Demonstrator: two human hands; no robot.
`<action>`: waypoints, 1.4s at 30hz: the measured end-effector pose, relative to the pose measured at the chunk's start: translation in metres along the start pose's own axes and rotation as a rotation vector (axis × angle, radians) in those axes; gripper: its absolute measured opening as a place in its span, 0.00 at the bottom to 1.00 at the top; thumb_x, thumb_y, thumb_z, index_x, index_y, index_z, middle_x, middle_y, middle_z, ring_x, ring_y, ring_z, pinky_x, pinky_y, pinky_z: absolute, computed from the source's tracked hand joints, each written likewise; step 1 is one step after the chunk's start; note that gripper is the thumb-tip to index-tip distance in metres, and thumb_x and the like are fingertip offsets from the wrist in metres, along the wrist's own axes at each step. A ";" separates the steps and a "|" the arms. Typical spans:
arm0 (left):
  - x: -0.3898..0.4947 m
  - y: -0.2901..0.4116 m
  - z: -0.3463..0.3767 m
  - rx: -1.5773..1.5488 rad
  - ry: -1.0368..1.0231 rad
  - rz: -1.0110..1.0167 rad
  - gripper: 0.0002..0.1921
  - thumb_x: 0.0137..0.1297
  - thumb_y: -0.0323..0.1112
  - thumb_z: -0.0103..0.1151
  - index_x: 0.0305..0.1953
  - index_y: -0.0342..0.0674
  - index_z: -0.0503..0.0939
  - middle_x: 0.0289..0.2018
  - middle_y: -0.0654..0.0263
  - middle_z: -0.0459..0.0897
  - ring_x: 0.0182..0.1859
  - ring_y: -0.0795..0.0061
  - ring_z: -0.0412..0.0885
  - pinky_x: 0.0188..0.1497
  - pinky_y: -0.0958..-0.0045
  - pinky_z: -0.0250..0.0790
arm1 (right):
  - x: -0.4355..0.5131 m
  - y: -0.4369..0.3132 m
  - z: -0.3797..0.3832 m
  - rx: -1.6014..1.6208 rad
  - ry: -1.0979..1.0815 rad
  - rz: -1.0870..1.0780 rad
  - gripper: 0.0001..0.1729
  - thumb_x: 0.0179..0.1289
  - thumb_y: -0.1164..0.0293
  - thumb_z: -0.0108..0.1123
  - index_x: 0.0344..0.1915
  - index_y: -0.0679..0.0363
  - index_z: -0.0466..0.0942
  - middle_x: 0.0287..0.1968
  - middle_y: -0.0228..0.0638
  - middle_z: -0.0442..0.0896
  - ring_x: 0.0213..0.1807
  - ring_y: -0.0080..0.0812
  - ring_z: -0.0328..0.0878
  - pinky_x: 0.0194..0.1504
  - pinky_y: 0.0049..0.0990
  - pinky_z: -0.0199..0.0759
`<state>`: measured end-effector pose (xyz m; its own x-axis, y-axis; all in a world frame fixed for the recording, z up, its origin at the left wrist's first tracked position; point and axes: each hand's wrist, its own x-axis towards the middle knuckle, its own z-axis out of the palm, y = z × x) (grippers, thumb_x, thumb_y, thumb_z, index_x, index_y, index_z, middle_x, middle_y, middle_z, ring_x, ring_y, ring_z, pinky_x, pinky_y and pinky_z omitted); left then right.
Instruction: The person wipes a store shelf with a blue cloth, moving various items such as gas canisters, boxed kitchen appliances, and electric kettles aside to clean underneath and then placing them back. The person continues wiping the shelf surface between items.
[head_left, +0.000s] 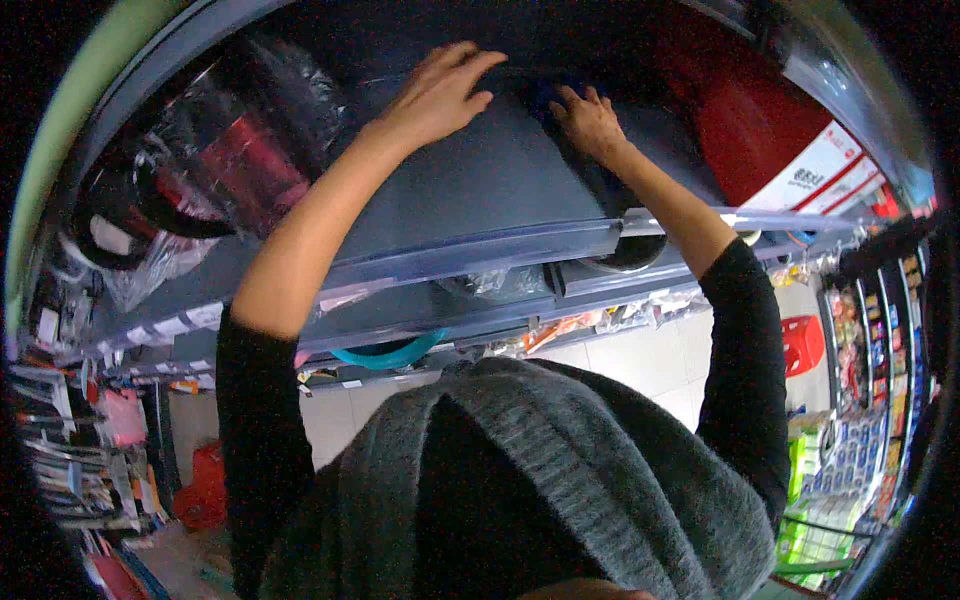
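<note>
My left hand (442, 97) is over the back of a grey metal shelf (465, 180), with its fingers apart and nothing in them. To its right, my right hand (592, 124) reaches to the same shelf with bent fingers. A dark blue item (541, 97), possibly a cloth, lies at those fingertips. It is too dark to tell whether the hand grips it or only rests on it. A dark strip (581, 169) runs along the shelf below my right hand.
Plastic-wrapped goods (255, 165), pink and black, stand on the left. A red panel (750, 112) with a printed sign (817, 176) is at right. A clear price rail (487, 247) edges the shelf. Lower shelves hold a teal round basin (394, 352) and packets (570, 326).
</note>
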<state>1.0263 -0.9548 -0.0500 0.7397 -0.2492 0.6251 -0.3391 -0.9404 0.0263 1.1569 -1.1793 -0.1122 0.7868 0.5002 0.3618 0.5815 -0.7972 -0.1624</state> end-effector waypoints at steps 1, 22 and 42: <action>0.010 -0.010 0.020 0.113 -0.121 -0.032 0.28 0.64 0.38 0.59 0.66 0.54 0.66 0.65 0.56 0.67 0.65 0.46 0.66 0.67 0.59 0.61 | -0.002 -0.009 -0.003 -0.022 -0.023 -0.089 0.22 0.69 0.53 0.50 0.59 0.48 0.72 0.60 0.56 0.69 0.59 0.62 0.68 0.59 0.48 0.67; 0.057 -0.051 0.019 -0.092 -0.049 -0.509 0.29 0.73 0.58 0.32 0.66 0.50 0.68 0.67 0.56 0.65 0.69 0.50 0.60 0.73 0.51 0.48 | 0.149 -0.085 0.098 -0.341 0.136 -0.635 0.28 0.72 0.54 0.43 0.66 0.57 0.65 0.67 0.50 0.65 0.68 0.55 0.59 0.66 0.51 0.54; 0.045 -0.094 0.044 0.012 -0.481 -0.214 0.33 0.62 0.58 0.58 0.64 0.47 0.70 0.63 0.53 0.70 0.65 0.52 0.69 0.66 0.55 0.61 | -0.082 0.026 -0.078 0.387 0.076 -0.344 0.22 0.62 0.58 0.62 0.54 0.53 0.76 0.45 0.50 0.77 0.45 0.55 0.76 0.46 0.43 0.75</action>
<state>1.1164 -0.8879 -0.0585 0.9758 -0.1268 0.1783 -0.1467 -0.9838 0.1030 1.0912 -1.2672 -0.0746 0.5276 0.6737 0.5175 0.8491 -0.4002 -0.3447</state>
